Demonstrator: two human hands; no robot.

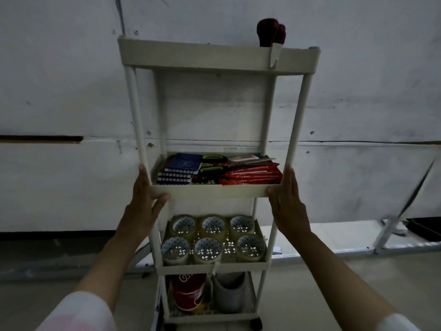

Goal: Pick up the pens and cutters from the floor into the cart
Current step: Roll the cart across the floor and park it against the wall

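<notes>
A tall white cart [133,96] with several tiers stands in front of me against a white wall. My left hand [145,201] grips the left front corner of its second tier [214,190], and my right hand [287,199] grips the right front corner. That tier holds a stack of blue notebooks [180,167], scissors with green and black handles [213,163] and red packets [250,175]. I see no loose pens or cutters on the floor.
The tier below carries several rolls of clear tape [212,226]. The bottom tier holds a red container [188,292] and a grey one [229,290]. A dark red object [270,32] sticks up from the top tier. A white metal frame [391,230] leans at the right.
</notes>
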